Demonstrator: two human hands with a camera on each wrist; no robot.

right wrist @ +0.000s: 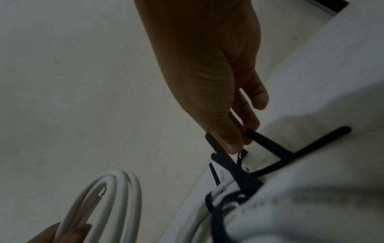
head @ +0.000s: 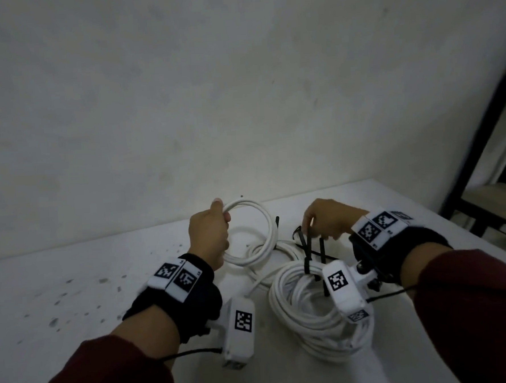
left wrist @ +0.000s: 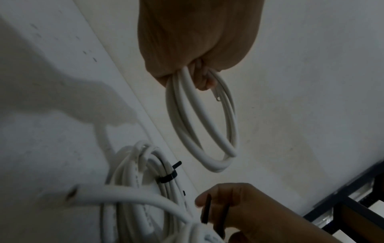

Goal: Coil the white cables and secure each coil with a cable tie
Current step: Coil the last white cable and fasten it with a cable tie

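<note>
Left-hand grip: fingers curled round a small coil of white cable, which is held upright above the counter; in the left wrist view several loops are seen hanging from the fist, with a cable end tucked near the fingers. Right-hand grip: thumb and fingers pinched on a loose black cable tie, lifted from a small scatter of ties lying on the counter just beyond the large coil. How many ties are caught in the pinch cannot be told; two dark strips are seen by the fingers in the left wrist view. A larger coil of white cable is seen lying flat on the counter below the right wrist, already bound by a black tie. A further run of white cable is spread loose between the two coils; whether it belongs to the held coil cannot be told. Step in hand, as judged: tie being fetched for the small coil. Next move calls for one tie to be separated, passed round all the loops near the left fist, its tail threaded through the head, and drawn snug while the coil is kept from springing apart.
</note>
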